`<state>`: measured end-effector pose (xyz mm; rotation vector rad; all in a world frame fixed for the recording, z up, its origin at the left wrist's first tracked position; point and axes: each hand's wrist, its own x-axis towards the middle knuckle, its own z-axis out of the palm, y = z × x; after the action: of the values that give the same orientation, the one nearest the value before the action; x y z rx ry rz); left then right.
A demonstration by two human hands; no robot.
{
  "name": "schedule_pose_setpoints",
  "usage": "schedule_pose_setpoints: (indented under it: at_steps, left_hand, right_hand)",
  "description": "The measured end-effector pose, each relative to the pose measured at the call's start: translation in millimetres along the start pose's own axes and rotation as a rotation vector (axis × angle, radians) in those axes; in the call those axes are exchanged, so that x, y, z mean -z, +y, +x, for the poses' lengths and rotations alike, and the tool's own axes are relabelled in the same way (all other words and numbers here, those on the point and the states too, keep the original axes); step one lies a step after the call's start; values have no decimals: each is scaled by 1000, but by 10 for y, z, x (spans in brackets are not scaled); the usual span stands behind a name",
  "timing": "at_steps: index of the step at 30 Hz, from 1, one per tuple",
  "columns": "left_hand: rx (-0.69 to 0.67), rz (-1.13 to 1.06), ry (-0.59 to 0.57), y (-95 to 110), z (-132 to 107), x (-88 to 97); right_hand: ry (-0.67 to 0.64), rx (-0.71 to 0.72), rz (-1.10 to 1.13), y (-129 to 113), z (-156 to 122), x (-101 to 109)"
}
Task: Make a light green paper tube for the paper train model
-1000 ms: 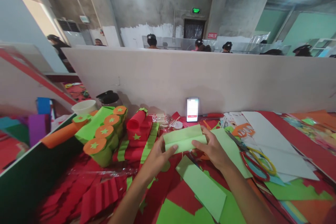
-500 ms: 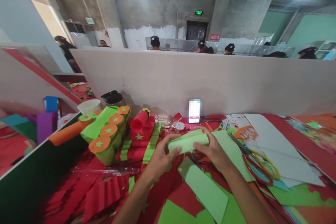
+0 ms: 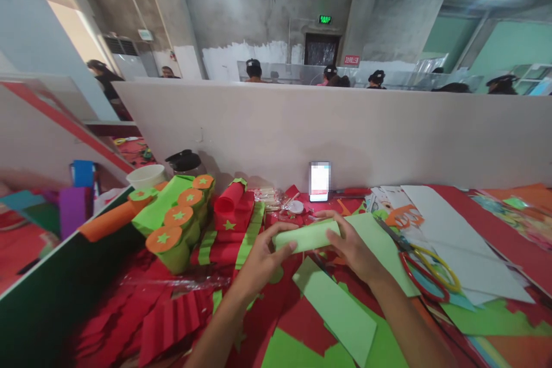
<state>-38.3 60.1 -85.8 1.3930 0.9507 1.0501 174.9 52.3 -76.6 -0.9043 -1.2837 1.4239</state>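
Observation:
A light green sheet of paper (image 3: 307, 237), bent into a roll, is held level above the table between both hands. My left hand (image 3: 268, 253) grips its left end, thumb across the front and fingers behind. At the right end, my right hand (image 3: 347, 240) pinches it, with the thumb on the near face. Below the roll lies a flat light green paper strip (image 3: 338, 313). Another light green sheet (image 3: 379, 247) rests right of my right hand. To the left of my left hand stands a red paper model (image 3: 233, 213) with green stripes and a star.
Green rolls with orange star tops (image 3: 166, 238) stand at the left. Scissors with red handles (image 3: 420, 282) and a yellow-handled pair (image 3: 444, 276) lie at the right. A phone (image 3: 319, 181) leans against the white partition (image 3: 259, 126). Folded red paper pieces (image 3: 168, 322) lie front left.
The roll looks narrower and more closed; the loose flap on its top has come down. My right hand's fingers have shifted slightly along it. Both hands keep their hold.

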Motion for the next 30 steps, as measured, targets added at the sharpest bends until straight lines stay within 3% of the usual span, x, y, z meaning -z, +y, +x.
schedule_pose_setpoints:
  at_steps: [3,6,12,19,25,30]
  left_hand:
    - [94,-133,4,0,-16,39]
    - [145,-192,-42,17,-35,73]
    - [158,-155,-59,23,-41,89]
    - [189,-176,-56,50,-35,64]
    - [166,-148,76,101,-42,-8]
    - [151,-118,41,82,-38,1]
  right_hand:
    - [-76,-24,133,-37,-1,87]
    - [-54,-20,64,-83,-16,170]
    - [-57,-28,-129,-135,-19,203]
    - [-7,-2,-127,-87,23,199]
    - [12,24,-150,-7,77,238]
    - [8,7,-191,51,102,279]
